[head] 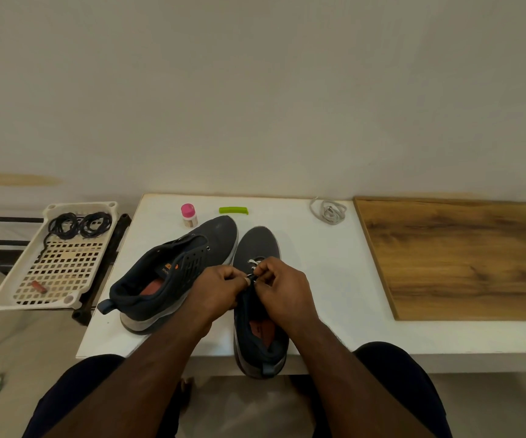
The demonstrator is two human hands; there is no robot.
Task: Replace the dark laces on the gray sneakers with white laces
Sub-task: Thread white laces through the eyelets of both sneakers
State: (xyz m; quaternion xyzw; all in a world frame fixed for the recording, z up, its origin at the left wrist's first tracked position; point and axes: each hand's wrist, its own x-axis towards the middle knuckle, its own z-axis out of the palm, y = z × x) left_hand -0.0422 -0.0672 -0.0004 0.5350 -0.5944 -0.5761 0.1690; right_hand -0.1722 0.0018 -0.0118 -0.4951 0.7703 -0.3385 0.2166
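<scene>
Fingers [249, 281] of both hands are curled and pinching the white lace [254, 264] at the lower eyelets of the right sneaker [257, 248], which we see lying toe-away at the near edge of the white bench [318, 279], heel overhanging toward the person, probably so the eyelets sit close. Our left hand [220, 287] and right hand [282, 287] meet over its tongue, apparently threading. Beside it, the left sneaker [173, 273] lies tipped on its side, unlaced, seemingly waiting its turn. A wooden board [464, 257] covers the bench's right end. Left of the bench, a perforated tray [53, 273] holds the coiled dark laces [78, 224], set aside. A second white lace [329, 211] lies bundled at the far edge, near a pink-capped bottle [189, 215] and a green clip [233, 210].
</scene>
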